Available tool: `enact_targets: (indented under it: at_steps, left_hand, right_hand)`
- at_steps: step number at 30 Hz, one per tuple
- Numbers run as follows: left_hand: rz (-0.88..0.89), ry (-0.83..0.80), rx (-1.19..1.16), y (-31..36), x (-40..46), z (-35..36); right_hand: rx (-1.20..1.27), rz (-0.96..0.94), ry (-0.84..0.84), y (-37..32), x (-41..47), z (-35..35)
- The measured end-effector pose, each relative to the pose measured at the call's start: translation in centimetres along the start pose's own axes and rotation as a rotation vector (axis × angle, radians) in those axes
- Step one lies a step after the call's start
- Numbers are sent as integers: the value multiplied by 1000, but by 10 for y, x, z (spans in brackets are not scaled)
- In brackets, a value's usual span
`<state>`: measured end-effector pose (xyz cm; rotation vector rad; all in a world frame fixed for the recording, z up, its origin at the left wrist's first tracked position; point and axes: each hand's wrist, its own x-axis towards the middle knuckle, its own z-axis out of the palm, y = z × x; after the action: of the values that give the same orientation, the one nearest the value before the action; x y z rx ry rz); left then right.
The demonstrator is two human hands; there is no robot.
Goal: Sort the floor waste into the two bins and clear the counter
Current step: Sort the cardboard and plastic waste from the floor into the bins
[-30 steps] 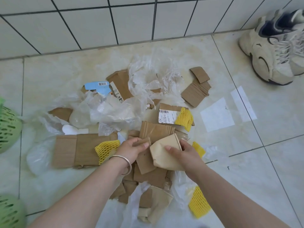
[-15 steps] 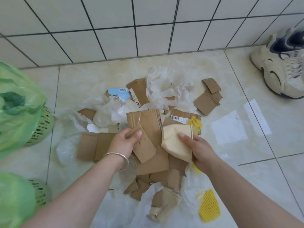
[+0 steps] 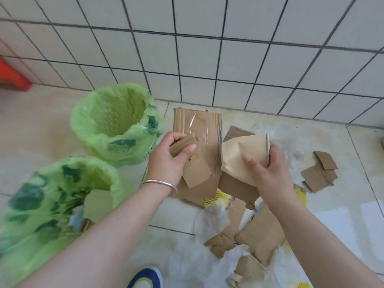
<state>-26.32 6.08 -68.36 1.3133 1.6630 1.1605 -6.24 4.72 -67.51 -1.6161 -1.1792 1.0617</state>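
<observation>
Her left hand (image 3: 170, 157) grips torn cardboard pieces (image 3: 197, 146); the right hand (image 3: 268, 167) clutches a tan paper bag (image 3: 243, 154) just beside them. Two green-lined bins (image 3: 112, 119) stand left of the left hand, more scraps (image 3: 257, 233) littering the floor below.

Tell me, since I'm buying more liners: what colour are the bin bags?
Light green with darker green print, on both bin bags; head view.

Near bin (image 3: 52, 204) motion-blurred, cut by left edge, contents unclear. Red object (image 3: 12, 76) cut at left edge. Shoe (image 3: 146, 278) below bin cropped by bottom edge.
</observation>
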Motion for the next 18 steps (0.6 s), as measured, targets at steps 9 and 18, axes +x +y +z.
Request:
enact_targets:
  at_steps: [9, 18]
  left_hand:
    - [-15, 444, 0, 14, -37, -155]
    - [-321, 588, 194, -56, -78, -232]
  right_hand:
    - [73, -197, -218, -100, -47, 129]
    - [-53, -102, -494, -79, -105, 247]
